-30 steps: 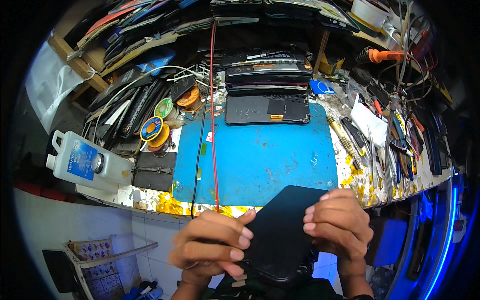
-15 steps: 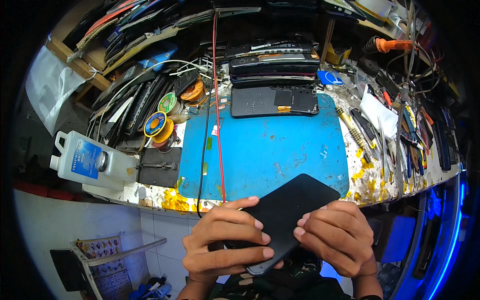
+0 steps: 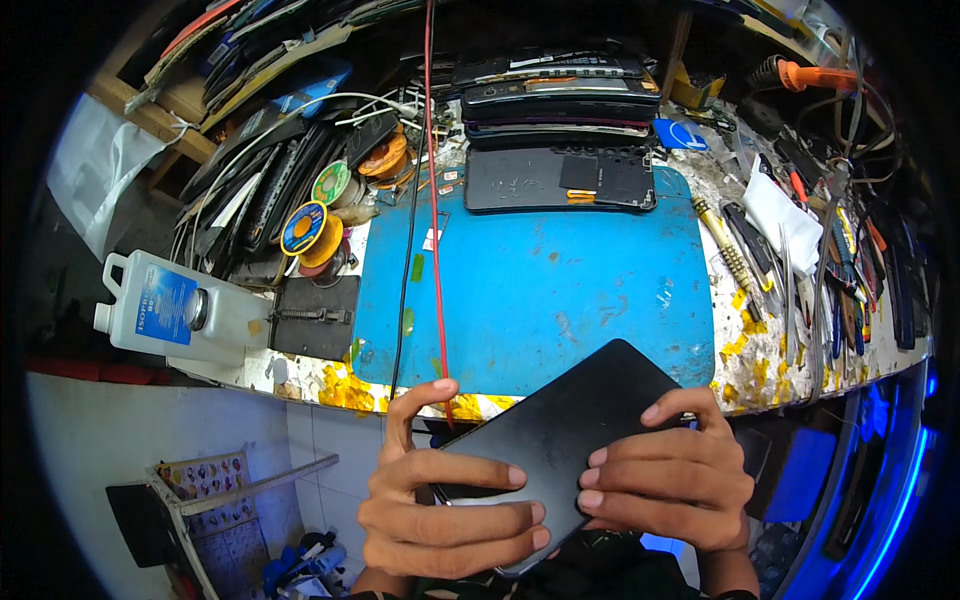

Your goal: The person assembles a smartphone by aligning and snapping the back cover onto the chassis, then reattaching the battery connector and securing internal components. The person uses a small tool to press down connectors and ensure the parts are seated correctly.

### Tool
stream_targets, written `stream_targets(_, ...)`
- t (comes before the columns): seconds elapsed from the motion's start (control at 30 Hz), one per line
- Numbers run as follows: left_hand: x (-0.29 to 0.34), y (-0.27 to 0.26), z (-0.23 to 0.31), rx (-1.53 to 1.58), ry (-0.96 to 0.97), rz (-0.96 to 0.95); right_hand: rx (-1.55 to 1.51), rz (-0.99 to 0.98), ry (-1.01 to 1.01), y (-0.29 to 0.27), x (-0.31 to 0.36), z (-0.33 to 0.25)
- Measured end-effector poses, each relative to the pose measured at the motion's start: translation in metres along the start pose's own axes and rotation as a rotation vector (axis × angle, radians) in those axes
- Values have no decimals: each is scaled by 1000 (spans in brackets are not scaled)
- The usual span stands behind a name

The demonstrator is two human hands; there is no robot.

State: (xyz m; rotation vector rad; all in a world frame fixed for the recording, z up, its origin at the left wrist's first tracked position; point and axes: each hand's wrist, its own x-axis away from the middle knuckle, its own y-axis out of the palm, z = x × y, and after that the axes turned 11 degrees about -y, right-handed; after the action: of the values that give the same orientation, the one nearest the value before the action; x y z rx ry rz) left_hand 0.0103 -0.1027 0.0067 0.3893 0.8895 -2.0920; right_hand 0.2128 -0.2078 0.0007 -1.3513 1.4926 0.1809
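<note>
A black smartphone, its smooth flat face up, lies slantwise between my two hands just in front of the bench edge. My left hand is closed round its lower left side; three fingers lie across the face while the index finger is lifted off toward the red cable. On the other side, my right hand grips the lower right edge, its fingertips on the face and its index finger raised near the right corner. Pale light shines on the phone's lower part. Both palms and the phone's underside are hidden.
A blue work mat covers the bench middle, with stacked phone parts behind it. Red and black cables hang across it. Left stand a white bottle and solder spools; tweezers and hand tools crowd the right.
My left index finger has lifted, and my right index finger has spread up toward the corner. The phone has tilted, so light now reflects off its lower face. The view has shifted slightly.
</note>
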Motion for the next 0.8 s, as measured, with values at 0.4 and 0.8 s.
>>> stream_targets(0.4, 8, -4, -4, -103, 161, -25, 71, -13, -80, 5, 4, 2)
stream_targets(0.8, 7, -9, -8, -94, 158, -48, 34, 60, 55, -2, 14, 12)
